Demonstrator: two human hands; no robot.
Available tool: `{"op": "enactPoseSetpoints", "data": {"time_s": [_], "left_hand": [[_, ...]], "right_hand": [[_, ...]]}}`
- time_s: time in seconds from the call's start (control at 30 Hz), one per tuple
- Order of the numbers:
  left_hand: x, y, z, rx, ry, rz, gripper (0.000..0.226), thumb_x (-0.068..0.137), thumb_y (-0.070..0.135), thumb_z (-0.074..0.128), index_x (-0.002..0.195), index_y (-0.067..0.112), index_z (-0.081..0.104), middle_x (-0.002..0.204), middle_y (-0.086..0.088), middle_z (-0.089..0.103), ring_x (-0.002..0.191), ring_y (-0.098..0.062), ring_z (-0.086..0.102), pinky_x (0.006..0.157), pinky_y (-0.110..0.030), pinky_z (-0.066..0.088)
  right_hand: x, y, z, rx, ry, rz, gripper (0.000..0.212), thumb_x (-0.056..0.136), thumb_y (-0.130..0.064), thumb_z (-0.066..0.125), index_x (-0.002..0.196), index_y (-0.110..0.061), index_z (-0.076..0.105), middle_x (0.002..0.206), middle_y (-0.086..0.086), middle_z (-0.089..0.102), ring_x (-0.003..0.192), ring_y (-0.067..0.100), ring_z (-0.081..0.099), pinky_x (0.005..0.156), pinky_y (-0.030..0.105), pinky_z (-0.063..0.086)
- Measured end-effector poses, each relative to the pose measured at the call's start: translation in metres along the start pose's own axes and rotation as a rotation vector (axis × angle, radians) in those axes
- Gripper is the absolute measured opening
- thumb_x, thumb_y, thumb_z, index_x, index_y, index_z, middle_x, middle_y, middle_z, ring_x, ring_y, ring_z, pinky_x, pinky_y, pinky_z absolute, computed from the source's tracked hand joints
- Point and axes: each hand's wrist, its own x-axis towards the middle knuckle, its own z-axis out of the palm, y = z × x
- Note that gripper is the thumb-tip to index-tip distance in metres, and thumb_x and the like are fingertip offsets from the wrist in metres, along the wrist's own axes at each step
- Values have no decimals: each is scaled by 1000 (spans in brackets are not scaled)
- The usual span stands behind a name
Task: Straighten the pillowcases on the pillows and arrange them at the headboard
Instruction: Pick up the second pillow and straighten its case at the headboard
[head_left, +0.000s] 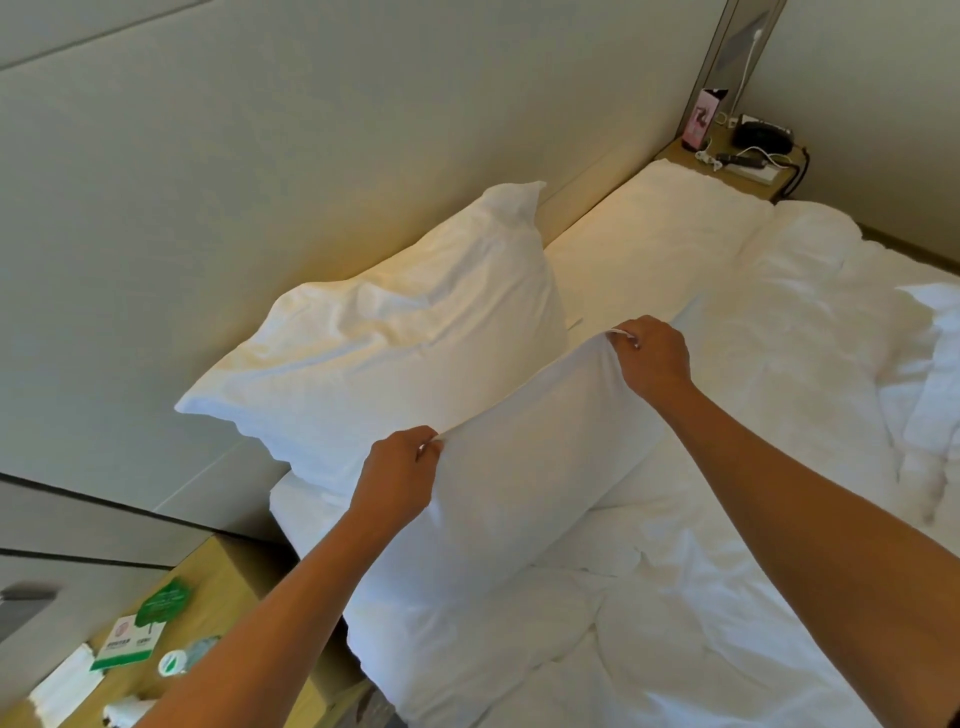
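Observation:
A white pillow hangs upright over the bed, held by its top edge. My left hand pinches the near top corner of its pillowcase. My right hand pinches the far top corner. A second white pillow leans against the beige headboard at the left, wrinkled, with one corner sticking up. The held pillow stands in front of the leaning one and hides its lower right part.
A rumpled white duvet covers the bed on the right. A wooden nightstand with green cards and a small bottle is at lower left. The far nightstand holds a phone, cables and a power strip.

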Motion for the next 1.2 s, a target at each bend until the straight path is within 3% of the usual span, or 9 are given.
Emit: {"op": "enactPoseSetpoints", "data": {"time_s": [0.2,0.4,0.57,0.67,0.77,0.83,0.9,1.03,1.2], "left_hand": [[26,-25,4,65,24,-43,28,108,22,44,92,16,67,81,-4,66,75,-26,66,69,-31,49],[53,-43,-9,60,100,-56,30,107,27,45,92,19,69,76,1,67,69,-20,66,72,-34,57],[67,-54,2,87,79,-105,31,108,23,44,97,11,70,83,-8,69,73,-26,66,74,-38,57],[76,-63,5,98,122,-124,31,108,21,41,95,8,66,80,-7,66,71,-27,63,67,-35,53],[79,-66,6,60,131,-82,20,106,23,46,106,14,64,86,-4,65,79,-29,66,63,-30,48],[74,-68,12,117,82,-30,31,105,29,51,132,15,58,120,-10,66,115,-32,63,87,-37,53],[66,-68,22,217,72,15,53,104,34,52,153,17,42,159,-9,41,148,-29,36,114,-45,42],[49,-66,39,334,133,290,55,102,31,55,154,19,41,168,-8,26,156,-27,22,118,-41,36],[59,-88,62,552,-173,310,56,105,42,45,158,28,32,172,-7,10,160,-27,5,128,-46,19]], "right_hand": [[21,-12,31,-42,-110,-37,33,107,-30,56,123,-9,76,124,14,72,115,35,66,95,37,50],[49,-28,53,-2,-50,-46,33,106,-33,57,123,-11,76,123,10,73,111,31,68,94,34,50],[43,-21,73,-23,-144,-110,29,106,-31,57,125,-16,73,134,9,65,124,31,63,101,40,51],[12,-9,94,-19,-124,-103,49,103,-32,62,149,-21,52,162,8,37,138,30,52,104,44,52],[-36,6,123,-14,-160,22,71,101,-37,63,162,-23,30,169,9,22,144,34,46,104,46,50],[-68,15,144,93,-243,167,78,99,-39,67,164,-19,27,168,13,25,146,35,44,111,45,45],[-95,17,165,263,-323,345,85,95,-42,72,164,-19,27,164,16,33,147,34,41,117,43,39],[-125,3,201,469,-420,559,101,88,-55,75,167,-35,14,162,12,39,146,35,42,115,46,42],[-121,-21,223,561,-383,664,110,86,-58,76,164,-47,-1,160,14,39,139,40,49,105,57,53]]}}
